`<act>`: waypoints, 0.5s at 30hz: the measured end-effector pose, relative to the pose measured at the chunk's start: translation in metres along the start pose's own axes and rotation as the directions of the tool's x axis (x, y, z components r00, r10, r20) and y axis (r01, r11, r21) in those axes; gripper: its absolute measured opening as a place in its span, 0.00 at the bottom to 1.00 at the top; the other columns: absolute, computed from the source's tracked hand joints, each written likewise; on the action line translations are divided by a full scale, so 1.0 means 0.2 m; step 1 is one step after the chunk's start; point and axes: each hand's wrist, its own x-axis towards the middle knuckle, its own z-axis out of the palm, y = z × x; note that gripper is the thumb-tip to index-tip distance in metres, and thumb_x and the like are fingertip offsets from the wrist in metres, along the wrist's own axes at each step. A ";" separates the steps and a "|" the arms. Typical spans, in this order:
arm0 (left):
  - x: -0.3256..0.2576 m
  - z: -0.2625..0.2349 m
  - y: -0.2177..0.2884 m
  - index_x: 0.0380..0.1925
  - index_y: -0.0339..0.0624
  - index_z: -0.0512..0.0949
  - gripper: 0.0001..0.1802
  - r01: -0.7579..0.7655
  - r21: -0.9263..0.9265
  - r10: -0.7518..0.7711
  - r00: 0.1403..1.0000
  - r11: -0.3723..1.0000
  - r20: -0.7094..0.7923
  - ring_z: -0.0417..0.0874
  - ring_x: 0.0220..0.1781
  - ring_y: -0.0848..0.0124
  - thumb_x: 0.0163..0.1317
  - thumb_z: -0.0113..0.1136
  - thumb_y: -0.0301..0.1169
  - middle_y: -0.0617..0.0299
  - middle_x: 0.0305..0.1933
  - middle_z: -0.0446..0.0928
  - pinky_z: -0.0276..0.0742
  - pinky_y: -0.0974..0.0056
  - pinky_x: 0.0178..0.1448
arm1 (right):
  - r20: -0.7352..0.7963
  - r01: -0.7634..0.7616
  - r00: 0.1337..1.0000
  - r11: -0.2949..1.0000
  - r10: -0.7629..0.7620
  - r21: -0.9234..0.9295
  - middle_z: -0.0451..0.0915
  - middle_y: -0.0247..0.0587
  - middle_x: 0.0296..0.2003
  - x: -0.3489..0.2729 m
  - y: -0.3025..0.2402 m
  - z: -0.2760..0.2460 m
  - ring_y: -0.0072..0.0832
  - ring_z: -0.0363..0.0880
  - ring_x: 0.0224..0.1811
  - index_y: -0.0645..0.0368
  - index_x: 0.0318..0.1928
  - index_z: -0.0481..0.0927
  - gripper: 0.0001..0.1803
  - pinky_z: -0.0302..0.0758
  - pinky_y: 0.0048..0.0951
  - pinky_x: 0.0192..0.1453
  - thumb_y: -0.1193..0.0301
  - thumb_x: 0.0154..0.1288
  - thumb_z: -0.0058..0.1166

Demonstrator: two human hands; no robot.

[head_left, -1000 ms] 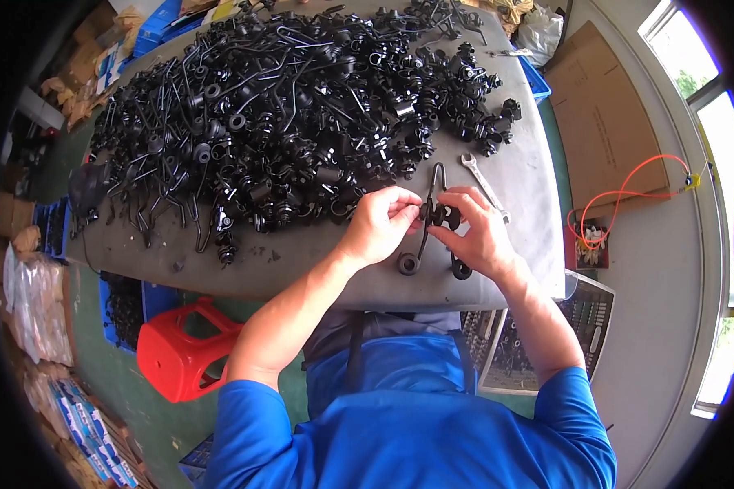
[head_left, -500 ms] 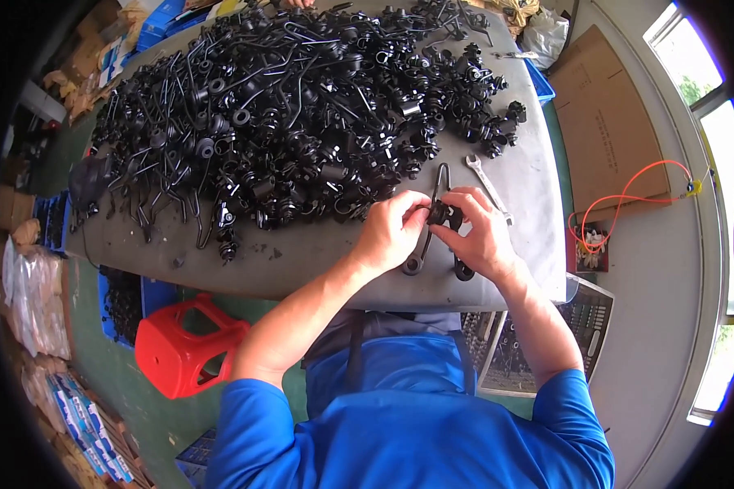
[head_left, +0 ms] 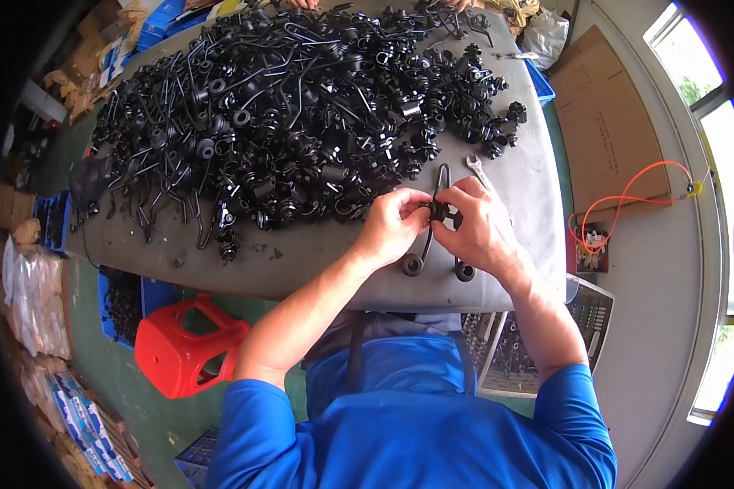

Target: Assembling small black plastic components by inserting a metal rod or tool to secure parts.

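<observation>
The head-worn fisheye looks down onto the table (head_left: 302,254) from nearby.

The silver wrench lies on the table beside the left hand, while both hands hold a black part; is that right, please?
Not quite: the head view shows the silver wrench on the table beside the right hand, which hides some of it. The left hand and right hand do both hold the black part, as you said.

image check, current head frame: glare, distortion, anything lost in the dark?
Head view: window at right mostly blown white, blue-purple fringe; head view: fisheye curves the gray table's edge, corners black; head view: black parts pile low-contrast with bright glints, individual pieces hard to separate; head view: black part between both hands partly hidden.
</observation>
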 end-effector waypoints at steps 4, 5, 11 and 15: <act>0.00 -0.01 0.00 0.45 0.27 0.76 0.10 0.011 0.019 -0.011 1.000 1.000 0.005 0.80 0.33 0.77 0.64 0.54 0.20 0.58 0.36 0.81 0.79 0.72 0.37 | 0.040 -0.009 0.999 0.999 0.011 -0.039 0.76 0.50 0.35 0.03 -0.04 -0.03 0.46 0.79 0.38 0.61 0.34 0.80 0.15 0.77 0.40 0.41 0.68 0.46 0.65; -0.01 -0.01 0.00 0.45 0.29 0.76 0.10 0.016 0.059 -0.017 1.000 0.998 0.014 0.81 0.34 0.77 0.65 0.53 0.20 0.58 0.37 0.81 0.80 0.72 0.39 | 0.089 -0.004 0.996 0.996 0.012 -0.092 0.76 0.51 0.35 0.03 -0.05 -0.04 0.47 0.79 0.38 0.62 0.34 0.80 0.14 0.77 0.41 0.41 0.68 0.46 0.64; -0.01 -0.01 -0.06 0.47 0.30 0.76 0.11 0.085 0.002 -0.085 0.996 0.996 -0.020 0.80 0.35 0.77 0.67 0.53 0.23 0.59 0.38 0.80 0.79 0.71 0.39 | 0.176 0.056 0.984 0.991 -0.034 -0.122 0.76 0.53 0.35 0.04 -0.02 0.00 0.49 0.78 0.40 0.63 0.36 0.78 0.15 0.76 0.42 0.44 0.70 0.47 0.64; 0.01 0.01 -0.03 0.55 0.32 0.70 0.18 0.204 -0.274 -0.208 0.978 0.940 0.015 0.79 0.39 0.76 0.68 0.54 0.29 0.57 0.41 0.79 0.78 0.69 0.42 | 0.147 0.072 0.986 0.994 -0.083 0.079 0.77 0.51 0.37 0.02 0.04 -0.02 0.48 0.78 0.41 0.62 0.42 0.78 0.19 0.75 0.41 0.46 0.73 0.47 0.64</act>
